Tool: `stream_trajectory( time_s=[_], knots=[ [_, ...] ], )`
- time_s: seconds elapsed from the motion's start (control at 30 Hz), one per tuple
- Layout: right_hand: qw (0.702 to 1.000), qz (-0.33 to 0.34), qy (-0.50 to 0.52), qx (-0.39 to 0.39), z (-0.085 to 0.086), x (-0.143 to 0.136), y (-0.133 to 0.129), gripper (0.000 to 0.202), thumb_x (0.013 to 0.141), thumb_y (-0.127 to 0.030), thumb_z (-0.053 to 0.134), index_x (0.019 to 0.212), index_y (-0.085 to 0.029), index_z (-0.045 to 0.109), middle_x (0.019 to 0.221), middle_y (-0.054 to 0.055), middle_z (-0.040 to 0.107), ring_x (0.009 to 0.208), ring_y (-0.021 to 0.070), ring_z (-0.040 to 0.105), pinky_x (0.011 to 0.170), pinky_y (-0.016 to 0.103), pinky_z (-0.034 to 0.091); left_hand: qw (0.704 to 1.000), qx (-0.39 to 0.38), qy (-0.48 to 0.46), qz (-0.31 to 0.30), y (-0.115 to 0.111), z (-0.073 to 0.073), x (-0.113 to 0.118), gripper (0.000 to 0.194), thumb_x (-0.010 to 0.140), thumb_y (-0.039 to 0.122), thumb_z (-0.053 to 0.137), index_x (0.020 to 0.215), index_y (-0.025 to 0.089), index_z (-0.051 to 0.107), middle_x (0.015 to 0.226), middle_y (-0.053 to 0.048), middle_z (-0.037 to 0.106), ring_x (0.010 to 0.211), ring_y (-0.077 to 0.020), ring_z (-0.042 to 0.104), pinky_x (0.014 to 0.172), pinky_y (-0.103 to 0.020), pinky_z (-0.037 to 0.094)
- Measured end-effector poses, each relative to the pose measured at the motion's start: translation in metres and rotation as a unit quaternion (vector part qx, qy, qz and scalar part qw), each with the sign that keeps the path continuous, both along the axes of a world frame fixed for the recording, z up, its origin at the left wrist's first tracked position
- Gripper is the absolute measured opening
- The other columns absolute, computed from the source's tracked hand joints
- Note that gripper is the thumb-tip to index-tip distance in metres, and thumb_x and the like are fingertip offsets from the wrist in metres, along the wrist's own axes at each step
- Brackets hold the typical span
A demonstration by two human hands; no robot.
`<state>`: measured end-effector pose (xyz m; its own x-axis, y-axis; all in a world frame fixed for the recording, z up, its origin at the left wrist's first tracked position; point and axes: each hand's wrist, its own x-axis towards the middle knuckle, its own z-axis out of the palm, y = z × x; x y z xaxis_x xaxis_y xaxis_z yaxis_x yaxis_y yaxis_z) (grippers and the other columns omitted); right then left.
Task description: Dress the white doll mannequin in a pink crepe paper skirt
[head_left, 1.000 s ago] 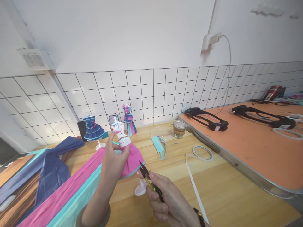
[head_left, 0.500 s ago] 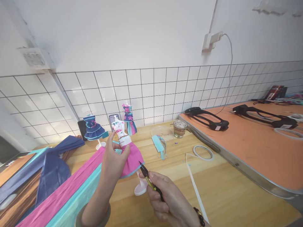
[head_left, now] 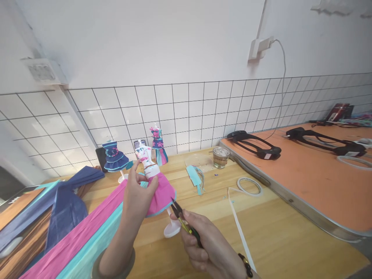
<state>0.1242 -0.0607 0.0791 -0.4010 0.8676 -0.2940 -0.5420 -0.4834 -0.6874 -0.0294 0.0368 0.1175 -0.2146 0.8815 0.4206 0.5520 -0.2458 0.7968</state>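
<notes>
A small white mannequin (head_left: 151, 170) wears a pink skirt (head_left: 161, 193) with a light blue hem and leans to the left above the wooden table. My left hand (head_left: 139, 190) grips it at the waist, thumb on the top of the skirt. The mannequin's round white base (head_left: 172, 228) is tilted. In my right hand (head_left: 200, 240) are black and yellow thread snips (head_left: 186, 225), their blades apart at the right edge of the skirt, near the hem. The fingers of my right hand are wrapped round the handles.
Two dressed mannequins (head_left: 115, 157) (head_left: 158, 145) stand behind. Pink, turquoise and navy sheets (head_left: 84, 228) lie left. Blue scraps (head_left: 193, 176), a glass jar (head_left: 221, 157) and a tape roll (head_left: 250, 186) are right. Black devices (head_left: 254, 145) rest on an orange surface (head_left: 314, 182).
The mannequin has shifted slightly left and up with my left hand. The blade tips of the snips now overlap the skirt's right side a little more.
</notes>
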Motion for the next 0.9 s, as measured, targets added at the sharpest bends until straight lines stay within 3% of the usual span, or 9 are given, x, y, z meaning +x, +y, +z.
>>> stream_trajectory(
  time_s=[0.2, 0.4, 0.9],
  knots=[
    [1.000, 0.013, 0.007, -0.003, 0.002, 0.002, -0.005, 0.032, 0.083, -0.046, 0.051, 0.101, -0.019, 0.056, 0.052, -0.010, 0.036, 0.031, 0.0000, 0.018, 0.029, 0.012, 0.018, 1.000, 0.020, -0.015, -0.008, 0.002, 0.000, -0.004, 0.079, 0.065, 0.038, 0.063, 0.135, 0.016, 0.032, 0.070, 0.002, 0.057, 0.079, -0.0205, 0.058, 0.084, -0.042, 0.042],
    [1.000, 0.027, -0.001, -0.015, 0.002, 0.005, -0.005, 0.036, 0.079, -0.049, 0.055, 0.099, -0.019, 0.056, 0.048, -0.010, 0.040, 0.028, 0.0002, 0.019, 0.027, 0.013, 0.018, 0.999, 0.032, -0.011, -0.022, -0.005, 0.002, 0.000, 0.077, 0.067, 0.039, 0.063, 0.135, 0.019, 0.032, 0.072, 0.001, 0.056, 0.077, -0.0210, 0.058, 0.077, -0.039, 0.045],
    [1.000, 0.009, 0.022, 0.012, 0.006, 0.001, -0.001, 0.032, 0.087, -0.047, 0.046, 0.099, -0.019, 0.054, 0.052, -0.009, 0.042, 0.029, 0.0009, 0.019, 0.028, 0.013, 0.018, 0.998, 0.040, -0.021, -0.042, -0.014, 0.001, 0.013, 0.074, 0.067, 0.036, 0.063, 0.133, 0.018, 0.036, 0.067, 0.003, 0.051, 0.074, -0.0193, 0.055, 0.086, -0.043, 0.042]
  ],
)
